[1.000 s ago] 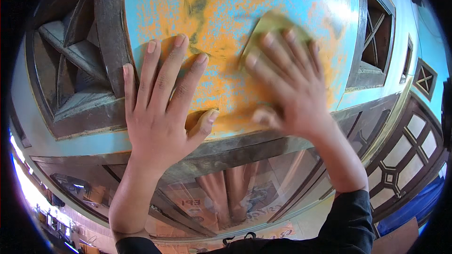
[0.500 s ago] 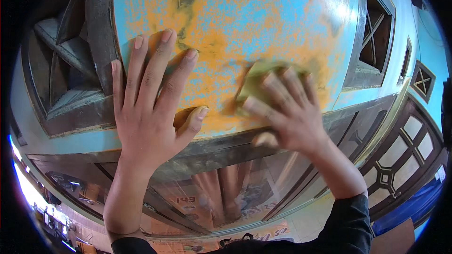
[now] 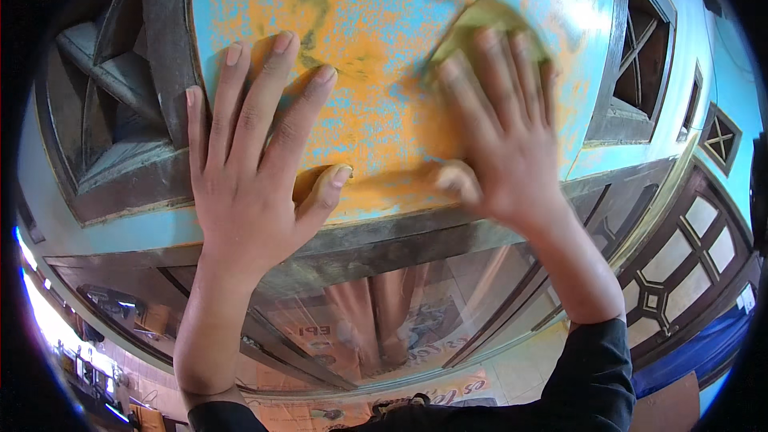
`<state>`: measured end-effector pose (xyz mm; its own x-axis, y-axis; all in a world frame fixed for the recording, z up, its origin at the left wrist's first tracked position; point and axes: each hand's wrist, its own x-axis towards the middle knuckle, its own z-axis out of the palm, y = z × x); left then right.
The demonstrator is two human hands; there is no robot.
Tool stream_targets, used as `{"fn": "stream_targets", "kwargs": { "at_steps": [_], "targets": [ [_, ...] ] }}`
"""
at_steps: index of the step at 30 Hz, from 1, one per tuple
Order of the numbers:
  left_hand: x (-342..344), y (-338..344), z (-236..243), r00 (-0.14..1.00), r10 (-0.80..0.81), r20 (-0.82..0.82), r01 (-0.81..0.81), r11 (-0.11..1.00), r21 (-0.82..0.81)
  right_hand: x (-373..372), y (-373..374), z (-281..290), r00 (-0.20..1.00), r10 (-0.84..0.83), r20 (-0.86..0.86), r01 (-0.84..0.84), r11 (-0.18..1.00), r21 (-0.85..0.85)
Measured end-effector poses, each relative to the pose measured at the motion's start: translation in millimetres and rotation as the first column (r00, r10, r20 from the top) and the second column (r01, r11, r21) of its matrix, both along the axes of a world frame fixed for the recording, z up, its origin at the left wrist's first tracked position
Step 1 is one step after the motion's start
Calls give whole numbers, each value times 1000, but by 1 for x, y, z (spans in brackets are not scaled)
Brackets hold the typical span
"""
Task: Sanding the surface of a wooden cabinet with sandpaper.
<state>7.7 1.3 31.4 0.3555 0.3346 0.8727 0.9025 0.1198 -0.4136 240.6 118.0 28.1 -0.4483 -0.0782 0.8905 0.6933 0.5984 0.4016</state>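
Sandpaper (image 3: 476, 20) lies between painted wall (image 3: 376, 104) and right hand (image 3: 512, 152), jutting past its outstretched, unclenched fingers (image 3: 499, 68); left hand (image 3: 246, 184) splayed, holding nothing

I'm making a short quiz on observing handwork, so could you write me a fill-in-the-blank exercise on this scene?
1. The yellowish-green sheet lies beneath the fingers of the person's ____ hand.
2. Counting the thumb, the left hand shows ____ fingers.
3. Besides darker smudges, the painted surface is mottled blue and ____.
4. The sleeves near the picture's lower edge are ____.

Missing words: right; five; orange; black.
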Motion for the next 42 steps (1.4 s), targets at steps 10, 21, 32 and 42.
{"fn": "stream_targets", "kwargs": {
  "at_steps": [10, 21, 32, 42],
  "targets": [
    [0, 2, -1, 995, -94, 27, 93, 995, 43, 26, 11, 28, 995, 12, -96, -5, 997, 80],
    [-1, 4, -3, 993, -94, 67, 92, 995, 33, 2, -5, 15, 996, -43, 81, 42, 999, 13],
    [3, 7, -2, 993, -94, 72, 90, 995, 44, 10, 2, 44, 999, -38, -10, 39, 988, 148],
    [3, 2, -4, 994, -80, 81, 79, 997, 12, 58, 28, 89, 1000, 26, -3, -25, 984, 174]
  ]
}}
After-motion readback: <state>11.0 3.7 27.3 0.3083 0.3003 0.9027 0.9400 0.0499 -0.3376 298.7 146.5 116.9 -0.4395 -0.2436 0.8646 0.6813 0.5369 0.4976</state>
